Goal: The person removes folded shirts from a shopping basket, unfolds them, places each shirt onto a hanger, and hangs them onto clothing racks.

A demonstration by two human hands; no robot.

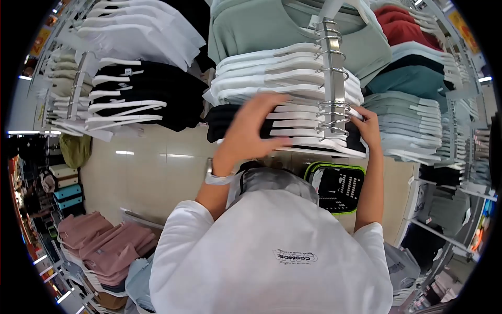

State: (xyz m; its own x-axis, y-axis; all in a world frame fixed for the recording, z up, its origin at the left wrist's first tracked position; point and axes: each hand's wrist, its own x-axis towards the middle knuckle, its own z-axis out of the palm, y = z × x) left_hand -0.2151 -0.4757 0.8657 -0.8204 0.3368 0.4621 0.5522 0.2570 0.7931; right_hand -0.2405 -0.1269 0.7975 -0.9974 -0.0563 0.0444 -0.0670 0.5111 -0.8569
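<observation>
White hangers with white garments hang in a row from a metal rail, with black garments on hangers at the near end. My left hand is over the left side of the near hangers, thumb and fingers spread apart, slightly blurred. A pale band sits on that wrist. My right hand is at the right side of the same hangers, its fingers bent against their edge; what it holds, if anything, is hidden. A sage green top hangs behind the row.
A black basket with a green rim stands on the floor below. More black garments hang to the left, grey-green ones to the right. Pink garments are at the lower left. A white shelf edge is at the right.
</observation>
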